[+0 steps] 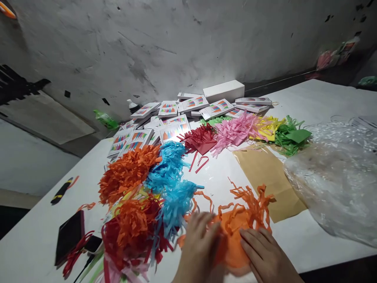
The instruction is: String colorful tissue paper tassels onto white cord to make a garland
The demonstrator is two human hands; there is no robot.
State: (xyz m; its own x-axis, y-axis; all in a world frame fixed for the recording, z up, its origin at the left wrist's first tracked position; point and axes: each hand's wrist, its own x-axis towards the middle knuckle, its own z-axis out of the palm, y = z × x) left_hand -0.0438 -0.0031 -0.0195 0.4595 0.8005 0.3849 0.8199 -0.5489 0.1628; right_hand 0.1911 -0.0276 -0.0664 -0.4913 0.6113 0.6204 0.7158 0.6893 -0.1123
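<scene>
A sheet of orange tissue paper (232, 251) with a fringe of cut strips (253, 202) at its far end lies on the table right in front of me. Over its left side, my left hand (198, 243) is slightly blurred, its fingers loosely curved and a little apart against the paper. My right hand (266, 253) rests on the right side, fingers stretched out flat. Left of my hands are heaped tissue tassels: blue (171, 169), orange (129, 171) and dark red (114, 243). What lies beneath my palms is hidden.
Behind are red (200, 137), pink (235, 129) and green (291, 135) tassels, and several printed boxes (193, 103) by the wall. A brown paper sheet (265, 177) and clear plastic bag (338, 188) lie right. A cutter knife (61, 191) and dark phone (70, 237) lie left.
</scene>
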